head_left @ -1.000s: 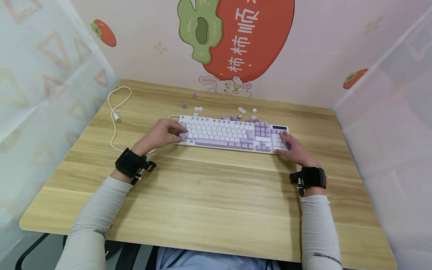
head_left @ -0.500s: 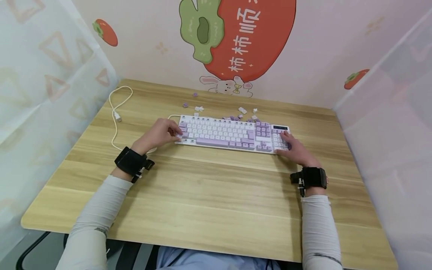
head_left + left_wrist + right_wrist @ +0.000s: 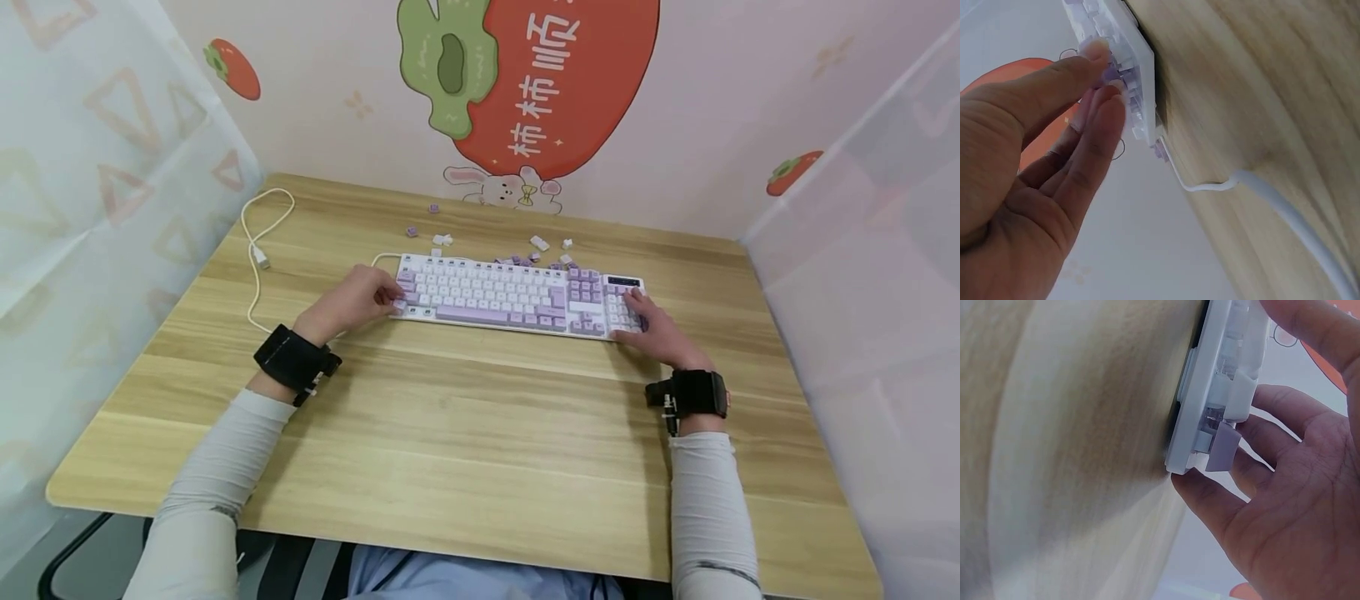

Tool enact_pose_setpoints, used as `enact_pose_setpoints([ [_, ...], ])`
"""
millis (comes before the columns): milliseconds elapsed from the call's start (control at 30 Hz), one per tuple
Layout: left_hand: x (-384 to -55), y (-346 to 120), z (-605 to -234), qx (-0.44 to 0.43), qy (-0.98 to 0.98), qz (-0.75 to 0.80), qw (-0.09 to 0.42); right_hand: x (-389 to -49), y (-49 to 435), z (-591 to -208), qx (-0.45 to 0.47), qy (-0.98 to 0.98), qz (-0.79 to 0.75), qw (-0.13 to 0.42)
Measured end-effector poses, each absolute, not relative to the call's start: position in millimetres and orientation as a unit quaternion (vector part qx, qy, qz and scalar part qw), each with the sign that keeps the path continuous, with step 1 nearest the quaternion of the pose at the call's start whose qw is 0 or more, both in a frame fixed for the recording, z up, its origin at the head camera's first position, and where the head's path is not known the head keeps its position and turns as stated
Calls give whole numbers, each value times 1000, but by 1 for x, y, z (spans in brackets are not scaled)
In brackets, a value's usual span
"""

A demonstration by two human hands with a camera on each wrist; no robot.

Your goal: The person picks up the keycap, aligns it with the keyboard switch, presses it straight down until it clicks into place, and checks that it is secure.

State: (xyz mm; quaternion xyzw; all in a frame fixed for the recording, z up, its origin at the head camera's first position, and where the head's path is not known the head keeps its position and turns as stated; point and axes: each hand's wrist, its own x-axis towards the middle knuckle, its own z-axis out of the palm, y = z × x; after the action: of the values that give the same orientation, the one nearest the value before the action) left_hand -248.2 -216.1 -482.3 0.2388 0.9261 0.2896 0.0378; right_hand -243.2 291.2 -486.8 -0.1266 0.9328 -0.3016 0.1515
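A white and purple keyboard (image 3: pixel 487 293) lies flat on the wooden table, its long side roughly facing me. At its lower left corner my left hand (image 3: pixel 351 298) pinches a small purple keycap (image 3: pixel 1111 74) between thumb and fingertips, against the key rows. The keycap's underside is hidden. My right hand (image 3: pixel 660 335) holds the keyboard's right end, with fingers over the number pad and the thumb at the front edge. In the right wrist view, a fingertip touches the end of the white case (image 3: pixel 1196 409), close to a purple key (image 3: pixel 1224 447).
Several loose white keycaps (image 3: pixel 539 243) and purple keycaps (image 3: pixel 433 208) are scattered behind the keyboard. A white USB cable (image 3: pixel 256 287) loops across the table's left side. A patterned wall (image 3: pixel 697 108) borders the table's back.
My left hand has shifted slightly left and settled at the keyboard's lower left corner; the keycap seen in its fingers earlier is now mostly hidden in the head view. My right hand stays put.
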Motion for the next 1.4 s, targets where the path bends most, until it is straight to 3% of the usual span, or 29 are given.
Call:
enact_pose_setpoints([
  [1400,-243,-212,-480,204,940,271,33,-245,291,-486,-139,936,-290,144],
])
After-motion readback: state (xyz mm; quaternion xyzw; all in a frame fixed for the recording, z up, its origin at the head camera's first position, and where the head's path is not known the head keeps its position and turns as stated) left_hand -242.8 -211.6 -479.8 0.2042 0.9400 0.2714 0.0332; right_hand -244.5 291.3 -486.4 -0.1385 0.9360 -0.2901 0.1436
